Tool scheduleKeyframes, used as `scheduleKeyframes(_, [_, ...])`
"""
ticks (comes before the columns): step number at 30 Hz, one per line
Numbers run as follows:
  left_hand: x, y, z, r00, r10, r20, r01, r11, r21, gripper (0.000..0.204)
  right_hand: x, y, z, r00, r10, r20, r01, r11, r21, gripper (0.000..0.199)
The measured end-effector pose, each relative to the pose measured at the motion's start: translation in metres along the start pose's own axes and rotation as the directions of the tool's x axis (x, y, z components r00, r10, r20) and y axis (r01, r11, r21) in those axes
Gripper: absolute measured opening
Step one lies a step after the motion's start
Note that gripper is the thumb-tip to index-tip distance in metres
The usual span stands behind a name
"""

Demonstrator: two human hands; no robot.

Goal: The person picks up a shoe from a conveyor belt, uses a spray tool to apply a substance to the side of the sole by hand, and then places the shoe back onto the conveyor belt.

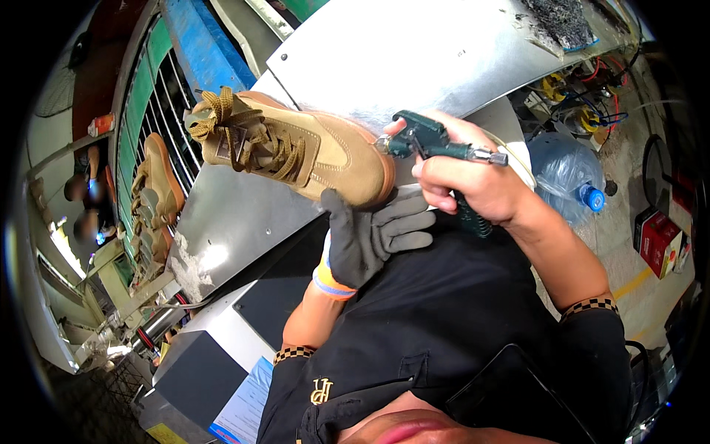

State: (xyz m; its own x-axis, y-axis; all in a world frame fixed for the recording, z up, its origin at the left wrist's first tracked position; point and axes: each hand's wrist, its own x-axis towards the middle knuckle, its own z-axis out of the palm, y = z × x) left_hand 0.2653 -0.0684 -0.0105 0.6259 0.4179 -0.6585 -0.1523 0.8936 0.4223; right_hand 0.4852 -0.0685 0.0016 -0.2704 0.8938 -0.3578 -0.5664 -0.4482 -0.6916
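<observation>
A tan lace-up shoe point(325, 152) with a gum-coloured sole lies on the metal worktop, its toe toward me and to the right. My left hand point(362, 240), in a grey-coated work glove with an orange cuff, is palm up beside the toe. Its fingers are stretched out and the thumb tip is at the sole's edge; it grips nothing. Bare, my right hand point(473, 177) is wrapped round a dark green spray gun point(420, 135) with a silver knob at its rear. The gun's nozzle end is close to the shoe's toe; whether they touch I cannot tell.
The sheet-metal worktop point(392, 55) has dark residue point(558, 26) at its far right. More tan shoes point(157, 185) stand along a green-framed rack point(151, 96) on the left. A large clear plastic bottle point(566, 177) with a blue cap and a red box point(657, 240) are on the right.
</observation>
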Motion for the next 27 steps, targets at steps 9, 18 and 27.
scheduleKeyframes(9, [0.067, 0.027, 0.034, 0.961, 0.041, 0.273, -0.089, 0.983, 0.163, 0.128, -0.007, -0.012, -0.009, 0.957, -0.207, -0.204, 0.195, 0.978, -0.077, 0.012])
scheduleKeyframes(18, [0.104, 0.043, 0.029, 0.937, 0.26, 0.231, -0.305, 0.934, 0.185, 0.097, 0.009, 0.045, 0.008, 0.753, -0.629, -0.195, 0.475, 0.724, -0.501, 0.046])
scheduleKeyframes(27, [-0.025, 0.146, -0.031, 0.191, 0.757, 0.625, -0.88, -0.15, 0.45, 0.057, 0.024, 0.02, -0.013, 0.855, -0.494, -0.157, 0.452, 0.859, -0.241, 0.041])
